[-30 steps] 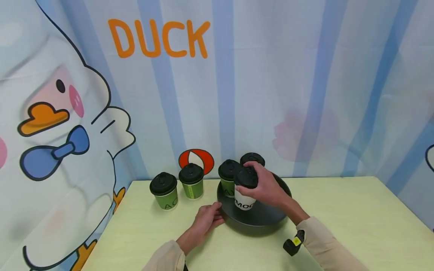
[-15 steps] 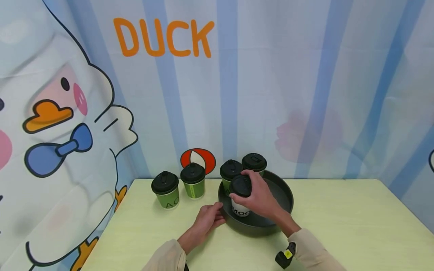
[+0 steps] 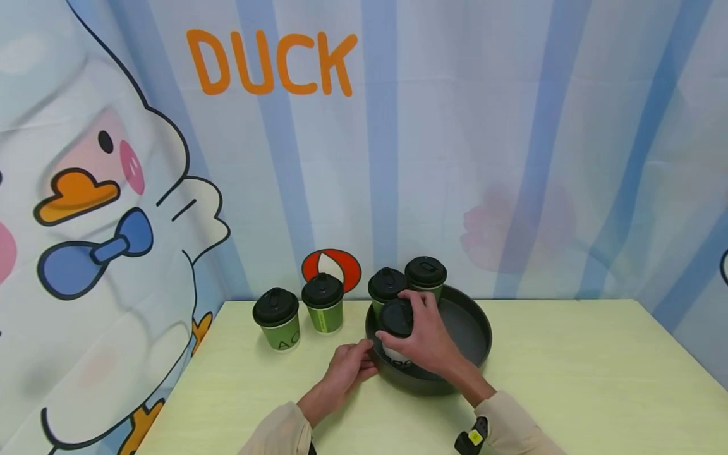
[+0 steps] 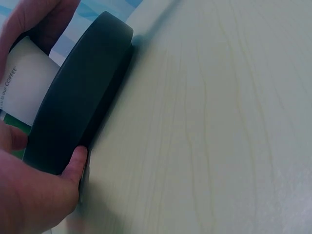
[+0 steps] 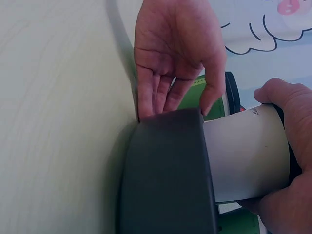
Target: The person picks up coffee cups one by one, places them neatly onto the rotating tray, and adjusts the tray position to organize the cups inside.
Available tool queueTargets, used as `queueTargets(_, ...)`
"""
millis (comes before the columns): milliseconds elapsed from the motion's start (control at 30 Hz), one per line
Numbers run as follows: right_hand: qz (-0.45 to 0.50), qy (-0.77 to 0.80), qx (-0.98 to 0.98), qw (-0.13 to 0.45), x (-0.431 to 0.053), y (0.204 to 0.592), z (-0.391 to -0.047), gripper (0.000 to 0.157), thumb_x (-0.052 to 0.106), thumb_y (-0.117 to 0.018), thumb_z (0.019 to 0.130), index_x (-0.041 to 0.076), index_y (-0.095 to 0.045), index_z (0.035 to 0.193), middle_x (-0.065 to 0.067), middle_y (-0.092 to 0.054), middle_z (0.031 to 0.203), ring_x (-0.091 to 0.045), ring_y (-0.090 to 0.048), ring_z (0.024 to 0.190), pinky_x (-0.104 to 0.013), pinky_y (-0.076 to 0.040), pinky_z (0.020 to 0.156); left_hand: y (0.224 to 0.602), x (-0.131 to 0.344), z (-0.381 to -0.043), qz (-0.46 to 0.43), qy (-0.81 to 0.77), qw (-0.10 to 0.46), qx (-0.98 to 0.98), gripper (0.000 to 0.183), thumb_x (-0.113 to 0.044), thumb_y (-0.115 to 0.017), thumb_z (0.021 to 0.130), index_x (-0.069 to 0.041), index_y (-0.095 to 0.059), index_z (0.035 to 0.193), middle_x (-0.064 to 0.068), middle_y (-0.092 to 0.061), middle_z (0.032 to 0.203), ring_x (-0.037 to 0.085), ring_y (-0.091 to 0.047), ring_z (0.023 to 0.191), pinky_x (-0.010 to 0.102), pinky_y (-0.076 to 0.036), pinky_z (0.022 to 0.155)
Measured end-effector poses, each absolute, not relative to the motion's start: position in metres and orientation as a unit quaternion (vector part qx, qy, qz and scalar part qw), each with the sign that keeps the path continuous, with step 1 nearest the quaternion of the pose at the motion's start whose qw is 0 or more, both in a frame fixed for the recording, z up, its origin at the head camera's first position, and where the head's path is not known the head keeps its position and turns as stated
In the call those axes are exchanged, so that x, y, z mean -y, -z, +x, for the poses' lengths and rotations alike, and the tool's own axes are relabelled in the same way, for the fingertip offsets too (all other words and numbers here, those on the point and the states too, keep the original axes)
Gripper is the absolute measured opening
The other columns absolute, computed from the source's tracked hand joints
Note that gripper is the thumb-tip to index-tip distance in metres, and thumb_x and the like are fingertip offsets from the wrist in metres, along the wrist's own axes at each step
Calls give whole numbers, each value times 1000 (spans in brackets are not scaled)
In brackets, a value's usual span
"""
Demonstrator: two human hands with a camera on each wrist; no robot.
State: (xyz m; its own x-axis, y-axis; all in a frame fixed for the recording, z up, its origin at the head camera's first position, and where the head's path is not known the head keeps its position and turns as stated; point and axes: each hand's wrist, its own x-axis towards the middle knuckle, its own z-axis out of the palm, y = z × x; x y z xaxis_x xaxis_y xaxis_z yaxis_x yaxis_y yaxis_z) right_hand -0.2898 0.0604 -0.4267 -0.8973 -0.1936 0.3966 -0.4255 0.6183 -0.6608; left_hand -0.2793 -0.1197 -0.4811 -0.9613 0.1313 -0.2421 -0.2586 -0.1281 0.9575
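Observation:
My right hand (image 3: 431, 338) grips a white paper coffee cup (image 5: 247, 155) around its black lid (image 3: 395, 318). The cup stands upright inside a dark round pan (image 3: 469, 325), near its left front rim. Two green lidded coffee cups sit at the pan's back left: one green cup (image 3: 387, 285) just behind the white one, another green cup (image 3: 425, 272) farther back. My left hand (image 3: 344, 370) holds the pan's left side, thumb at the rim and fingers low against the wall, as the left wrist view shows on the pan wall (image 4: 80, 92).
On the pale yellow table (image 3: 569, 379), left of the pan, stand two more green coffee cups with black lids, a nearer one (image 3: 277, 321) and one by the back edge (image 3: 323, 304). A printed duck curtain (image 3: 432, 139) hangs directly behind the table.
My right hand has moved the white cup left and toward the front inside the pan, close to the left rim. My left hand has stayed at the pan's side.

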Motion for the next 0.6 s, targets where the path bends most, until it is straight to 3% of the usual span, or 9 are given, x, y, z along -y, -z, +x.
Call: queueTargets(600,180,-384,895,135,-58,430,-290,84,55,-75,74,15,-38,139,-12,-37,130,-27,-49,109,-46,-47,93,481,119,-278,-32,-758,127,-639,37,-22,-47,95,9,-52,113,13,-57,97,16,-60,82,37,-54,87)
